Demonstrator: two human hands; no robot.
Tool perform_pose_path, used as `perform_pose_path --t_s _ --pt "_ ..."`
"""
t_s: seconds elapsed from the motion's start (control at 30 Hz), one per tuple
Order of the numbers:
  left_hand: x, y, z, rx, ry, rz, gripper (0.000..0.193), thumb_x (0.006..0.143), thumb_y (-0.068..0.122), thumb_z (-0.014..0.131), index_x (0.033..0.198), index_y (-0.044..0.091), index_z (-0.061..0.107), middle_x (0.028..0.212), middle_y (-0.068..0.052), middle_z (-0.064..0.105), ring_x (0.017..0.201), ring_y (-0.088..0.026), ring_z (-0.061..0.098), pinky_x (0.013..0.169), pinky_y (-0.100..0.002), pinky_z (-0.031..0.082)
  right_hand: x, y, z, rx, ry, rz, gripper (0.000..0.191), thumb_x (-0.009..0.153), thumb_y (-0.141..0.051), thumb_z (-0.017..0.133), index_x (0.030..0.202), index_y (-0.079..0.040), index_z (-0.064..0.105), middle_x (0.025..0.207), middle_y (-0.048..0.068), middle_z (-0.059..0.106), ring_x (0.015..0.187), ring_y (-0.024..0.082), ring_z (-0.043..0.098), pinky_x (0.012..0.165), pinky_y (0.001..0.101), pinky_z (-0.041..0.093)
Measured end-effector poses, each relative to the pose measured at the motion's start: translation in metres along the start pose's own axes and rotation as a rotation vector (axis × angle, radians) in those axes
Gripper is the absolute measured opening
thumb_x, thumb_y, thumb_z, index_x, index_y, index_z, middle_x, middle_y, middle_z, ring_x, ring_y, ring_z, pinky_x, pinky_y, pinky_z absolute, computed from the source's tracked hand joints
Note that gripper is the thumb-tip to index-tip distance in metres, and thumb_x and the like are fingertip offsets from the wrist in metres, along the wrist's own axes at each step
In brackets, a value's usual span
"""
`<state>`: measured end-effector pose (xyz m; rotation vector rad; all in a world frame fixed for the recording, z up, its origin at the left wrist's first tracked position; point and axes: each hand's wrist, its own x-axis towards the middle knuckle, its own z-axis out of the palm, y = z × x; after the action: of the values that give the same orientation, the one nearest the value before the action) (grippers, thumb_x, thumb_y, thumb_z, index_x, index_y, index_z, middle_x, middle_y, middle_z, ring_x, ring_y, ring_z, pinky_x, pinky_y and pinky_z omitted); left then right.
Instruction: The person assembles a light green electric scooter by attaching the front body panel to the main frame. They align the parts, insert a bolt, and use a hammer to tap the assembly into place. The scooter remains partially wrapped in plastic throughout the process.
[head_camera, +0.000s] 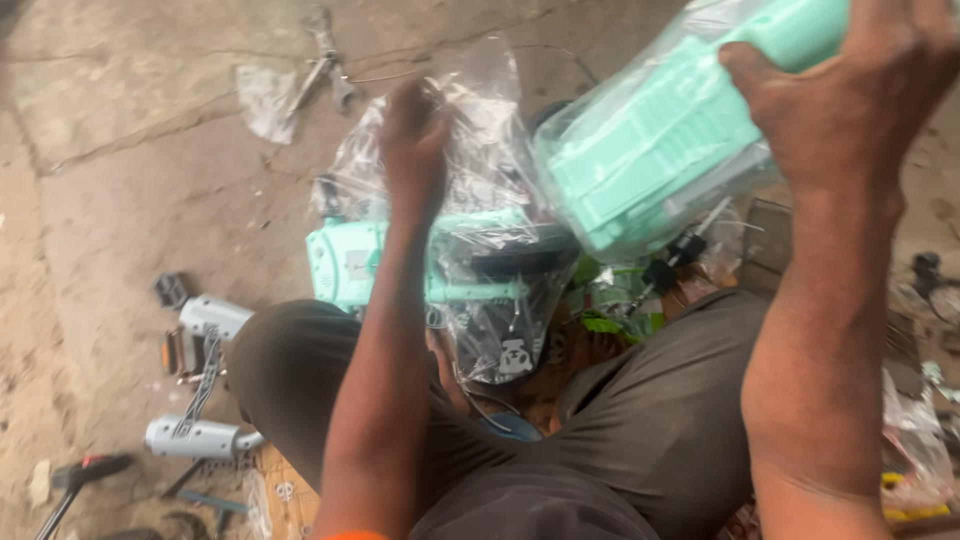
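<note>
Upper right of frame: your right hand (850, 95) is closed around a mint-green slatted plastic part (660, 150) sealed in a clear bag (600, 130). Centre: your left hand (413, 145) pinches the top of a second clear bag (490, 200) holding a black piece (500, 310) and another mint-green part (345, 262), resting above your lap.

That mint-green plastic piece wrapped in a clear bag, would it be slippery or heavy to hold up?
The mint-green plastic piece looks stiff and probably light: the right hand alone holds it raised. Its clear bag looks glossy and loose, so it may slide.
</note>
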<state>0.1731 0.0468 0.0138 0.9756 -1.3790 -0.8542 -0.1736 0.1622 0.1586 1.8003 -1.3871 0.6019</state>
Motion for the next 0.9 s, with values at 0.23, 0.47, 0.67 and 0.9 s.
perform_pose_path --t_s 0.23,0.47,0.67,0.9 --pt "-0.074 -0.098 -0.116 0.029 1.04 -0.756 0.011 0.094 0.008 0.059 0.096 0.0 0.066 0.088 -0.01 0.066 0.071 -0.021 0.06 0.057 -0.036 0.046 -0.014 -0.017 0.019 0.54 -0.207 0.556 0.037 0.094 -0.018 0.08 0.118 0.005 0.066 0.1 0.016 0.075 0.078 0.025 0.076 0.064 0.0328 0.062" --pt "-0.177 -0.117 -0.096 -0.088 1.163 -1.341 0.033 0.097 0.028 0.055 0.116 0.002 0.063 0.111 -0.011 0.065 0.095 -0.027 0.061 0.079 -0.046 0.046 0.006 -0.031 0.03 0.734 -0.279 0.74 0.02 0.096 -0.019 0.078 0.104 -0.001 0.076 0.094 0.012 0.076 0.074 0.02 0.075 0.062 0.0335 0.06" --pt "-0.189 -0.131 -0.082 -0.545 1.052 -1.292 0.053 0.101 0.046 0.051 0.133 0.005 0.06 0.13 -0.012 0.065 0.115 -0.031 0.063 0.097 -0.055 0.047 0.006 -0.025 0.037 0.777 -0.476 0.818 0.031 0.111 -0.035 0.071 0.105 -0.005 0.076 0.09 0.01 0.073 0.072 0.017 0.071 0.059 0.0317 0.054" --pt "-0.173 -0.154 -0.085 -0.89 0.787 -1.058 0.062 0.102 0.054 0.043 0.142 0.009 0.057 0.138 -0.013 0.063 0.125 -0.036 0.061 0.105 -0.058 0.048 -0.011 -0.009 0.038 0.768 -0.415 0.84 0.03 0.109 -0.029 0.067 0.119 -0.001 0.074 0.102 0.017 0.075 0.084 0.021 0.076 0.069 0.0325 0.063"
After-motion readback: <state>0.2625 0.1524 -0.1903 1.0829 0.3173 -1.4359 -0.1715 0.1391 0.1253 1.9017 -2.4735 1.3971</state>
